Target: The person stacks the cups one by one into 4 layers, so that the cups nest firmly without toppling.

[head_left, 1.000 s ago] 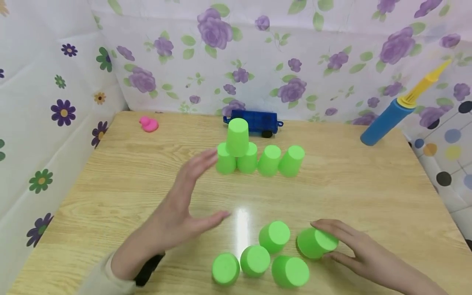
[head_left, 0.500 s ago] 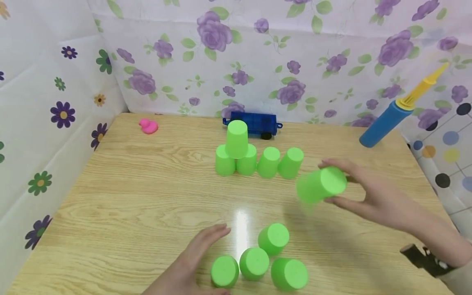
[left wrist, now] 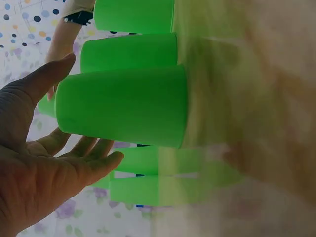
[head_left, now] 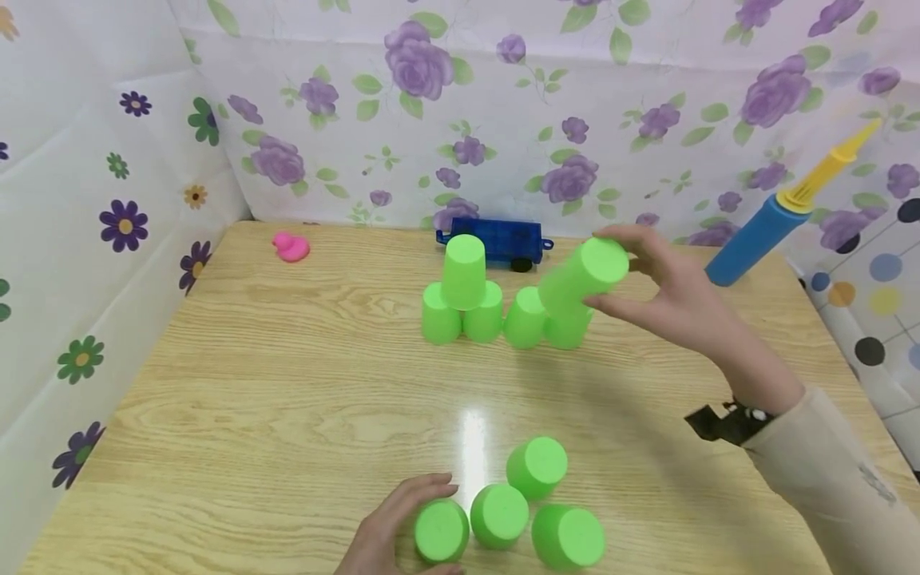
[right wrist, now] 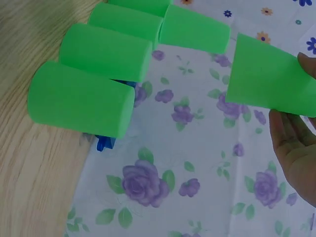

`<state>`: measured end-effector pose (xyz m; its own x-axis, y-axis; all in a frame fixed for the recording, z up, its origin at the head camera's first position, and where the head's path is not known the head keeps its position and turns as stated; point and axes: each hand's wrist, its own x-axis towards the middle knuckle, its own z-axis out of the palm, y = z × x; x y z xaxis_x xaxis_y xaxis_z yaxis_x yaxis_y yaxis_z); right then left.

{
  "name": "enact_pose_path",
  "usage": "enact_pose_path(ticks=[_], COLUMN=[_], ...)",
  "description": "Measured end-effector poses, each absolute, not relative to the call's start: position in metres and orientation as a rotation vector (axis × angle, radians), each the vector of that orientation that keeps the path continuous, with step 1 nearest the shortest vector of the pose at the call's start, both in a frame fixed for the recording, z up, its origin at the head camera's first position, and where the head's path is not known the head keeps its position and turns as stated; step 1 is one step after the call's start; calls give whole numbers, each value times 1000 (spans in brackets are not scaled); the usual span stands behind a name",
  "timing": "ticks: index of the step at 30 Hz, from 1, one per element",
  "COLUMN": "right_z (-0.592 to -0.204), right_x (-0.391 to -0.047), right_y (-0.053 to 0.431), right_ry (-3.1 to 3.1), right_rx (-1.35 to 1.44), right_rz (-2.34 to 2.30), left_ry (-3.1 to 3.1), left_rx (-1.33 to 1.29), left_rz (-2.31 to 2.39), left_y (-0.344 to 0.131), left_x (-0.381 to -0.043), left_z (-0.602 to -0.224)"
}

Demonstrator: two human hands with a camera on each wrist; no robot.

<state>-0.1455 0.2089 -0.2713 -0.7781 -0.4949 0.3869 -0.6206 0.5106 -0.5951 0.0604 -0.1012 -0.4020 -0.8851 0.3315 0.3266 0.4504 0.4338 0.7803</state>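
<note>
My right hand (head_left: 668,295) pinches a green cup (head_left: 585,275) upside down between thumb and fingers. In the head view this cup overlaps the right end of a row of green cups (head_left: 525,319); in the right wrist view the held cup (right wrist: 269,76) is above the row and apart from it. Another cup (head_left: 464,271) stands across the two leftmost cups of the row. At the near edge my left hand (head_left: 391,527) is around an inverted green cup (head_left: 441,531). The left wrist view shows the thumb and spread fingers on either side of that cup (left wrist: 121,103), the thumb apart from it.
Beside the left hand's cup stand three more green cups (head_left: 499,517). A blue toy trailer (head_left: 496,239) is behind the row. A pink toy duck (head_left: 291,247) sits at the back left, and a blue and yellow hand pump (head_left: 758,239) stands at the back right.
My right hand has lifted a cup from the near group and carried it up and back to above the row. My left hand has moved from beside the row down to the near-left cup.
</note>
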Motion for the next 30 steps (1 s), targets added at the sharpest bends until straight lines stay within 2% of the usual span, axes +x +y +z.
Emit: enact_pose_path(ticks=[5,11,25,30], right_z=[-276,-291,-324,-330], right_x=[-169,-193,-203,-203], right_y=[189,170,161,156], right_ry=[-2685,-2684,-2669,-2698], right_rx=[830,867,789,777], right_rz=[1224,1250,1455,1445], left_ry=[-2532,-2542,-2411,-2418], left_rx=[-632,-546,-817,-775], left_rz=[-1502,-1670,-1723,-1723], left_y=[-105,-109,-111,-108], left_x=[64,67,63,64], left_z=[-404,-401,-411,-411])
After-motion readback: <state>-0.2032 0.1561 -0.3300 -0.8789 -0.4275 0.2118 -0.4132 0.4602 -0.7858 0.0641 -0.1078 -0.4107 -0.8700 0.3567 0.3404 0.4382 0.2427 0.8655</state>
